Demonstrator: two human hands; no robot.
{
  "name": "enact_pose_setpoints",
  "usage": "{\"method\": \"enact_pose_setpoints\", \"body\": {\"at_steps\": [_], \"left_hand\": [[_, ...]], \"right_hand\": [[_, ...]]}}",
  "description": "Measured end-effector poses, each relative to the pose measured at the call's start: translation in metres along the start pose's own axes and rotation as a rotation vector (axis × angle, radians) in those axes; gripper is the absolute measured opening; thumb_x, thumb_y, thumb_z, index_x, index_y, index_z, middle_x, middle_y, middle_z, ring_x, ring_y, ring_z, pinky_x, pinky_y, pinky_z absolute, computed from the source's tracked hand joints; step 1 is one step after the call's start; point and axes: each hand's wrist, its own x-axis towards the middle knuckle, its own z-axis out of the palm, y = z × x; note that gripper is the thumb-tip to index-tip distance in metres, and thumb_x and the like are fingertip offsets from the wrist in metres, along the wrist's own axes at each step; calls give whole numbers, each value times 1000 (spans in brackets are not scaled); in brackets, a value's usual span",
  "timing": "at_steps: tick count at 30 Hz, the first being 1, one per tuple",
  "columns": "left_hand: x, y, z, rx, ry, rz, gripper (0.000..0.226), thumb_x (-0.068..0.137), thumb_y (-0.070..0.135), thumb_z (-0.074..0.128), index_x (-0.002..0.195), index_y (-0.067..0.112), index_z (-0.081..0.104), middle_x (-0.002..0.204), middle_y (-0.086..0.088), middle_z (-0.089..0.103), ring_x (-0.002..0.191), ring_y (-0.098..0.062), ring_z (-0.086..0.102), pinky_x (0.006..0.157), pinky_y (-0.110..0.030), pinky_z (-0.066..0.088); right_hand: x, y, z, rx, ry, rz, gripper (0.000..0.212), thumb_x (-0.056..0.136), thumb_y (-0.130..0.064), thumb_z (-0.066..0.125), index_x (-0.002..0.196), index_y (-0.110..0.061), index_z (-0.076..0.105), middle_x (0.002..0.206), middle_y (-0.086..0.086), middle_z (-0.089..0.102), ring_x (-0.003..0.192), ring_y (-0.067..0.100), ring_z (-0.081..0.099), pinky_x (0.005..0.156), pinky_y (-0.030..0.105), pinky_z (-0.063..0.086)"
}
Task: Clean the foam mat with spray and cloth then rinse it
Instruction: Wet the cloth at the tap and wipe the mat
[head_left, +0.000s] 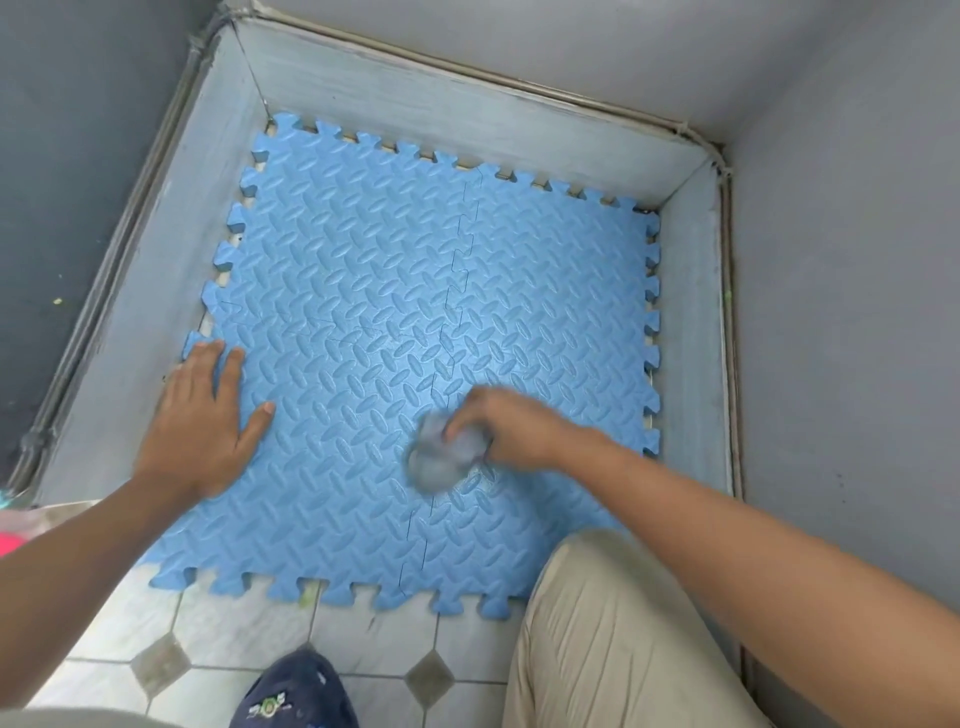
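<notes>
Left hand (208, 415) flat on ridged blue foam mat (363, 291); right hand (506, 423) grips crumpled cloth (439, 460)

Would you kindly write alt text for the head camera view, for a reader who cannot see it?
The right hand grips a crumpled grey cloth against a blue interlocking foam mat, blurred by motion. The left hand presses flat on the mat's left side. The mat lies in a grey walled bay, its near edge over tiled floor.
</notes>
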Motion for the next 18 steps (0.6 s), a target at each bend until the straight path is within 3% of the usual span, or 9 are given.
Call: {"method": "enact_pose_setpoints", "body": {"at_steps": [2,5,7,8,10,12,15,18], "left_hand": [[0,0,0,5,-3,0,78,95,57,25,151,3,23,157,-22,19,148,-38,14,116,-24,-13],[1,1,0,9,10,5,77,95,55,27,151,2,25,156,-23,20,147,-39,17,117,-24,-11],[2,1,1,13,25,12,77,94,55,28,150,1,27,155,-24,23,146,-40,19,117,-24,-10],[2,1,1,14,29,14,78,94,55,28,149,0,28,154,-25,23,146,-41,20,117,-25,-9],[2,2,0,10,33,10,78,94,55,28,149,0,28,153,-25,24,145,-42,20,118,-31,-3],[2,3,1,7,49,8,78,93,55,28,149,-1,29,153,-26,25,144,-42,21,118,-36,3],[1,4,1,16,57,10,78,94,55,27,148,-1,30,153,-26,25,145,-42,21,120,-35,3],[0,5,1,16,48,7,78,94,54,28,149,0,29,154,-26,25,145,-42,21,118,-45,15]], "right_hand": [[10,44,-41,20,249,185,25,78,-26,67,101,-34,74,95,-2,64,93,23,63,84,45,57],[22,98,-77,60,607,532,45,93,-24,68,138,-25,61,126,12,56,117,35,58,98,42,49],[35,99,-74,55,673,687,53,101,-28,59,151,-20,45,142,17,46,127,38,50,103,47,46],[42,89,-66,68,699,679,53,102,-31,54,152,-24,39,146,17,44,127,39,50,103,51,48],[51,53,-43,129,723,562,47,100,-43,41,146,-36,36,144,12,51,121,37,56,97,55,51],[57,12,-10,76,703,336,42,101,-49,34,142,-40,41,134,7,57,114,35,60,88,49,52],[68,-55,48,-116,471,10,55,100,-39,44,153,-27,40,134,10,50,108,35,56,81,50,55],[73,-83,75,-337,250,-330,46,98,-29,49,143,-27,58,128,8,58,104,29,57,79,41,51]]}}
